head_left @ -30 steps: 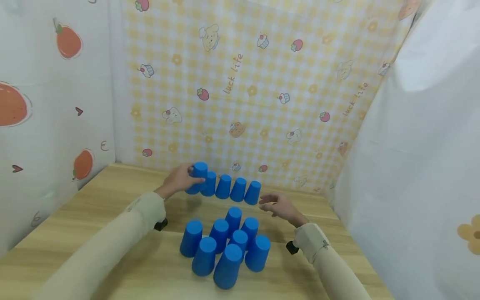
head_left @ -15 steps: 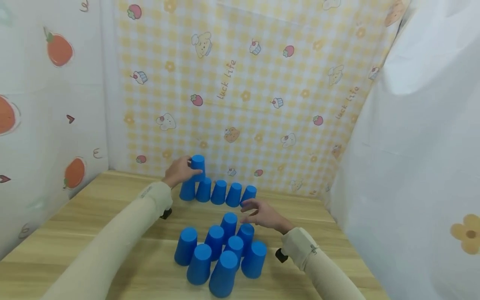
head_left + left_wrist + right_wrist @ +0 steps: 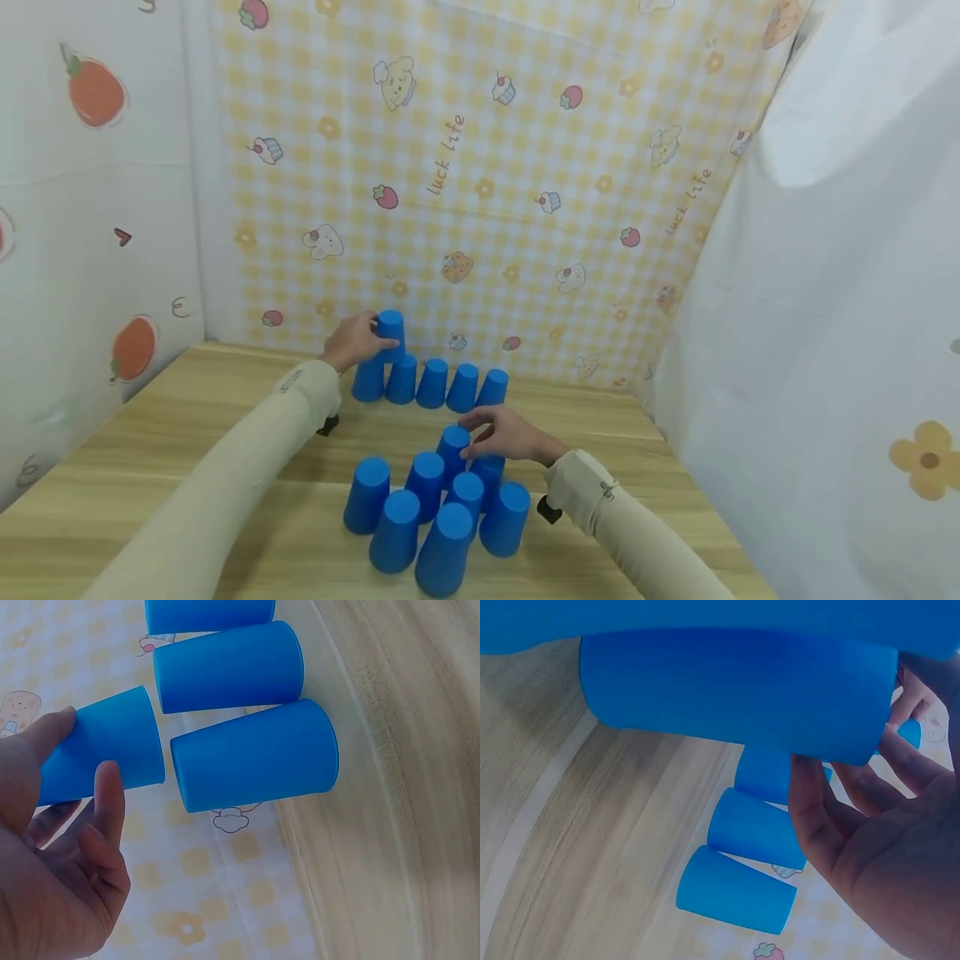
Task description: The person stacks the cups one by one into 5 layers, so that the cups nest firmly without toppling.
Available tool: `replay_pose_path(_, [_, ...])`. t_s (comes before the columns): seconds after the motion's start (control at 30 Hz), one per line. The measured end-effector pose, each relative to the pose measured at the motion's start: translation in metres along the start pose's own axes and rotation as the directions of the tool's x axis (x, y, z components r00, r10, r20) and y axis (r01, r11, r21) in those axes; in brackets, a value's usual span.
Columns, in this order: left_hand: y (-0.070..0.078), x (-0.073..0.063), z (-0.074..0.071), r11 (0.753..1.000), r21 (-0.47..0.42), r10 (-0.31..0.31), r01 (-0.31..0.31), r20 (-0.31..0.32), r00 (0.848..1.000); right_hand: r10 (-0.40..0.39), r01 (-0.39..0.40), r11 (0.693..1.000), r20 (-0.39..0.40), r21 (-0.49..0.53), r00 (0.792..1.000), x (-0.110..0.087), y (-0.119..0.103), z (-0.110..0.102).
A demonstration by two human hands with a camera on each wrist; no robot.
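Note:
My left hand (image 3: pixel 352 341) holds an upside-down blue cup (image 3: pixel 391 335) between thumb and fingers. The cup's rim is right at the tops of the two leftmost cups in a back row of several upside-down blue cups (image 3: pixel 432 384); in the left wrist view the held cup (image 3: pixel 112 746) lines up between those two. My right hand (image 3: pixel 510 434) reaches over the front group, its thumb and fingers spread around the top of the rearmost blue cup (image 3: pixel 452 450). The right wrist view has the right-hand fingers (image 3: pixel 816 817) beside a near cup (image 3: pixel 735 690), which partly hides them.
Several more upside-down blue cups, such as the nearest one (image 3: pixel 445 550), stand close together in front on the wooden table (image 3: pixel 277 500). A yellow checked cloth (image 3: pixel 480 208) hangs just behind the row, with white sheets (image 3: pixel 810 292) at both sides.
My left hand has raised its cup from in front of the row's left end to above the two leftmost cups. My right hand has moved left from beside the row to the front group's rear cup.

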State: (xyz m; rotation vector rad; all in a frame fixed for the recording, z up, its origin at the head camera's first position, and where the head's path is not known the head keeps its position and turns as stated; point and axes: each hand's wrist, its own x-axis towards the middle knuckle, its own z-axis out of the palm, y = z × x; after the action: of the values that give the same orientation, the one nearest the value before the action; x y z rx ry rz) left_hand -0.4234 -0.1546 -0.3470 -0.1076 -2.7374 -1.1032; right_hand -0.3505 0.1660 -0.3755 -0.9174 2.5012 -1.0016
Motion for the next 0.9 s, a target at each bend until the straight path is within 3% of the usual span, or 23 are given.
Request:
replay_pose_path(0.2, [0.002,0.004,0.004,1.000,0.000,0.029,-0.029,0.023,0.999,0.005,-0.005,0.999,-0.014,-0.032,1.000,0.001,-0.003,0.000])
replay_pose_path(0.57, [-0.004,0.005,0.006,1.000,-0.007,0.029,-0.029,0.047,0.998,0.016,-0.016,0.999,-0.009,-0.040,1.000,0.010,-0.006,0.008])
replay_pose_path(0.77, [-0.008,-0.003,0.006,1.000,-0.016,0.028,-0.027,0.040,0.999,0.014,-0.015,0.999,-0.004,-0.039,1.000,0.011,-0.004,0.008])
replay_pose_path(0.9, [-0.014,-0.012,0.006,0.999,-0.016,0.044,-0.044,-0.010,0.999,-0.003,0.003,0.999,-0.009,-0.051,1.000,0.010,-0.004,0.006])
